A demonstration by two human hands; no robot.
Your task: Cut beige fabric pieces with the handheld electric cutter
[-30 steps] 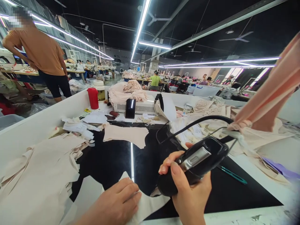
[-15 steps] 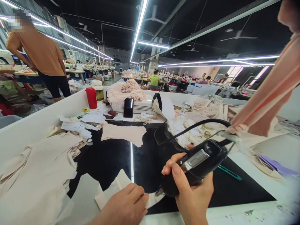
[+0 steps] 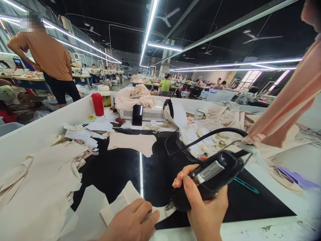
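Note:
My right hand (image 3: pixel 204 207) is wrapped round a black corded electric cutter (image 3: pixel 209 179), its tip down at the near edge of the black table top (image 3: pixel 117 170). The cutter's black cable (image 3: pixel 213 132) loops up and off to the right. My left hand (image 3: pixel 131 222) lies with fingers flat on a small beige fabric piece (image 3: pixel 125 201), just left of the cutter's tip. A pink strip of cloth (image 3: pixel 288 107) hangs from the upper right, tied near the cable.
Stacks of beige cut fabric (image 3: pixel 37 187) lie at the left, another beige piece (image 3: pixel 132 142) farther back. A red bottle (image 3: pixel 97 104), a phone (image 3: pixel 137 114), a white box (image 3: pixel 150 113) and teal scissors (image 3: pixel 244 185) sit around. A person in an orange shirt (image 3: pixel 45 57) stands at left.
My left hand slid the small beige piece a little toward me and to the right, closer to the cutter's tip. The right hand and cutter barely moved.

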